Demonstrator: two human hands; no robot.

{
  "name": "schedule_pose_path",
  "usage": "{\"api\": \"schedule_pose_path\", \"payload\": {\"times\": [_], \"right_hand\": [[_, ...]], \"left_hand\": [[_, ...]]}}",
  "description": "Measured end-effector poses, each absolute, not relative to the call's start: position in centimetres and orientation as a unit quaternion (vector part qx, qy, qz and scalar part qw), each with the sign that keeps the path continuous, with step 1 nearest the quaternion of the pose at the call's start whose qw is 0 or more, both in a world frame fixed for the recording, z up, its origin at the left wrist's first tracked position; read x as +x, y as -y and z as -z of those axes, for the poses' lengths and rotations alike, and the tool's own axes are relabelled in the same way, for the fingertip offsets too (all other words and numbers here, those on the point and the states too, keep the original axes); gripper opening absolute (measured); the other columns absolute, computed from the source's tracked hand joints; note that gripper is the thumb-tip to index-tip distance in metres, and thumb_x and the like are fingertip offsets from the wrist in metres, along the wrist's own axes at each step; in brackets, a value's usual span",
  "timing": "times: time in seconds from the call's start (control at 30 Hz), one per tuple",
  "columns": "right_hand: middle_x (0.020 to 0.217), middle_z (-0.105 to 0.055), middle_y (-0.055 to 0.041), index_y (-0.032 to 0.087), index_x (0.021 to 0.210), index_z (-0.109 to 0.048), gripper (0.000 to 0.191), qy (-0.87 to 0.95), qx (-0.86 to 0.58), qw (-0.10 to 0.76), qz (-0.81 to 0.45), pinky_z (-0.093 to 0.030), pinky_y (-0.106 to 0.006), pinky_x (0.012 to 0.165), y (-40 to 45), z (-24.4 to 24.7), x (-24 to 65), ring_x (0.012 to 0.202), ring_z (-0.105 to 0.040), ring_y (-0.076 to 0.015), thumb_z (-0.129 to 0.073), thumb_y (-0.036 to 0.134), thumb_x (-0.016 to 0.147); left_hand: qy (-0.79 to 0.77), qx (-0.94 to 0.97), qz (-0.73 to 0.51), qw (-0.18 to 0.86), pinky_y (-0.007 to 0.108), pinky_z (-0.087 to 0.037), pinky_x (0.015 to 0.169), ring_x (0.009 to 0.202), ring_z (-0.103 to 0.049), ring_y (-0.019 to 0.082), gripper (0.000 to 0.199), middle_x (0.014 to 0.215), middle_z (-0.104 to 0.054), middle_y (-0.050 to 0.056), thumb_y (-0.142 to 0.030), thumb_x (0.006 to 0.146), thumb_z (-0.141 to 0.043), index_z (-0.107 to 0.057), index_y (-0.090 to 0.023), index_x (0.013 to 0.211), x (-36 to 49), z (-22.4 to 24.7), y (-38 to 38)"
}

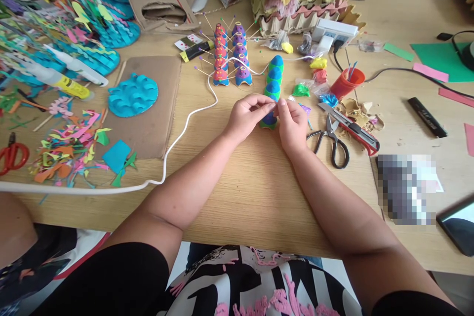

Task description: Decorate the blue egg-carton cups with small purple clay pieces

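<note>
Here at the middle of the desk [237, 202], the left hand [246, 117] and the right hand [293, 123] meet at the near part of a blue-and-green bumpy strip [274, 74]. Fingers pinched together on both; whether anything sits between them, I can't tell. The strip runs away from the person. To its left stand a purple strip [240, 52] and a red strip [220, 54], thin sticks poking out. To the right lie scissors [331, 133], touching or just beside a box cutter [350, 127], and farther off, an orange cup [347, 85].

Arms [207, 173] extended, 2 hands [244, 117] close, fingers [256, 100] bent
</note>
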State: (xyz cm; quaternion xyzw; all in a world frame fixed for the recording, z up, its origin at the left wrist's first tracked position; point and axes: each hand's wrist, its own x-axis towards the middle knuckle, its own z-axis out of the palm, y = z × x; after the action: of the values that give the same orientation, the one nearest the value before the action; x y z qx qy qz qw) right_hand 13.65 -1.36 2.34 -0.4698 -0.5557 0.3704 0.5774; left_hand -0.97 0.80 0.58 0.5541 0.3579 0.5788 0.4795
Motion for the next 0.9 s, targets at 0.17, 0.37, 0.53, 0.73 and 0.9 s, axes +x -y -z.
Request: {"api": "schedule_pose_path", "payload": {"times": [0.17, 0.37, 0.53, 0.73, 0.9], "right_hand": [[0.072, -0.057, 0.0002, 0.024, 0.068, -0.059, 0.071, 0.551, -0.461, 0.579, -0.385, -0.049, -0.034, 0.073, 1.24, -1.98, 13.73, 0.075, -0.054, -0.0159, -0.062, 0.091, 0.093], [0.075, -0.062, 0.0004, 0.024, 0.073, -0.065, 0.053, 0.546, -0.443, 0.588, -0.401, -0.051, -0.034, 0.078, 1.43, -2.02, 13.78, 0.079, -0.058, -0.0167, -0.071, 0.072, 0.096], [0.076, -0.062, 0.0007, 0.025, 0.076, -0.065, 0.051, 0.556, -0.442, 0.576, -0.404, -0.052, -0.034, 0.078, 1.45, -2.11, 13.7, 0.08, -0.06, -0.017, -0.07, 0.071, 0.096], [0.075, -0.061, 0.0006, 0.025, 0.075, -0.064, 0.046, 0.562, -0.441, 0.576, -0.398, -0.052, -0.033, 0.077, 1.44, -2.28, 13.67, 0.078, -0.059, -0.0164, -0.072, 0.065, 0.095], [0.075, -0.062, 0.0007, 0.025, 0.075, -0.063, 0.05, 0.566, -0.45, 0.57, -0.389, -0.054, -0.033, 0.077, 1.49, -2.3, 13.6, 0.079, -0.06, -0.0165, -0.071, 0.069, 0.095]], "left_hand": [[-0.364, 0.546, -0.581, 0.482, 0.027, -0.063, 0.081, 0.083, -0.076, 0.014, 0.05, 0.093, -0.085, 0.001, -0.071, 0.083, -0.094, -0.086, -0.023, 0.097, -0.99, -0.67, -0.77], [-0.355, 0.542, -0.593, 0.479, 0.026, -0.063, 0.08, 0.083, -0.075, 0.013, 0.059, 0.093, -0.085, 0.001, -0.079, 0.079, -0.094, -0.087, -0.023, 0.097, -0.91, -0.71, -0.78], [-0.365, 0.538, -0.593, 0.474, 0.027, -0.063, 0.081, 0.083, -0.075, 0.014, 0.057, 0.092, -0.084, 0.0, -0.079, 0.079, -0.094, -0.087, -0.024, 0.095, -0.9, -0.85, -0.73], [-0.36, 0.538, -0.595, 0.477, 0.029, -0.062, 0.082, 0.084, -0.074, 0.014, 0.061, 0.092, -0.083, 0.001, -0.081, 0.077, -0.093, -0.085, -0.023, 0.094, -0.9, -1.06, -0.68], [-0.356, 0.54, -0.593, 0.479, 0.029, -0.062, 0.082, 0.084, -0.075, 0.015, 0.061, 0.091, -0.082, 0.001, -0.08, 0.079, -0.093, -0.085, -0.023, 0.095, -0.91, -1.06, -0.65]]}}
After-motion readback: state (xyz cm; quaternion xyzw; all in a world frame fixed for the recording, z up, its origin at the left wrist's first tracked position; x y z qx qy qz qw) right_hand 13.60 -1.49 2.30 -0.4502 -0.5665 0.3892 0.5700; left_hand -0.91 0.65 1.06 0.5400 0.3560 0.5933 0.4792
